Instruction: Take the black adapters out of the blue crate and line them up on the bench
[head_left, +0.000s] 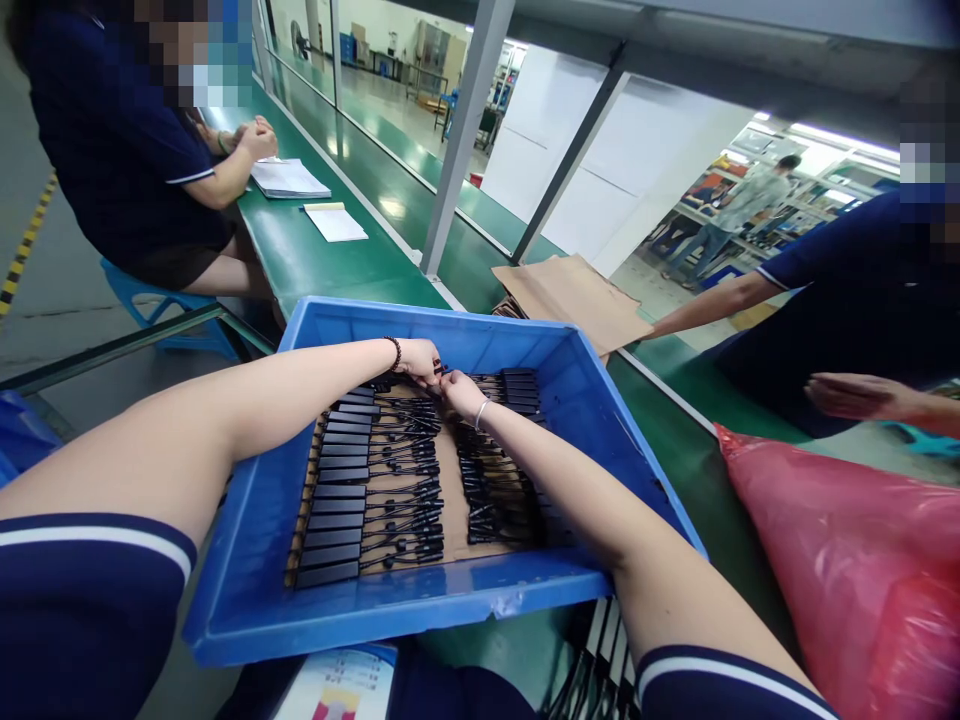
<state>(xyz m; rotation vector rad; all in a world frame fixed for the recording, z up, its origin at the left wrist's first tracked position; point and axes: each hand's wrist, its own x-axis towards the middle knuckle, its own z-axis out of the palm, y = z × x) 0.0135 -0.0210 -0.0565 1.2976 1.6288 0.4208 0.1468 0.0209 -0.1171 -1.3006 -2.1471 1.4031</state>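
Both hands meet over the far side of a blue plastic crate (255,500). My left hand (421,362), wearing a dark beaded bracelet, is closed on a black cable whose dark ends show by the fingers. Right beside it, my right hand (463,395), with a silver bangle, pinches at the same cable; the fingertips partly hide it. Below them, black box-shaped adapters (335,537) lie in a row on the left, their short cables (409,490) pointing inward. Another row of black cables (487,480) lies on the right, partly under my right forearm. Brown cardboard (452,490) lines the crate.
Flat cardboard sheets (577,295) lie behind the crate, touched by a co-worker's arm (705,305). A red plastic bag (840,540) bulges at the right. Several more adapters (600,640) are near my right elbow. Left, another person sits at the green bench (300,260) with papers (289,180).
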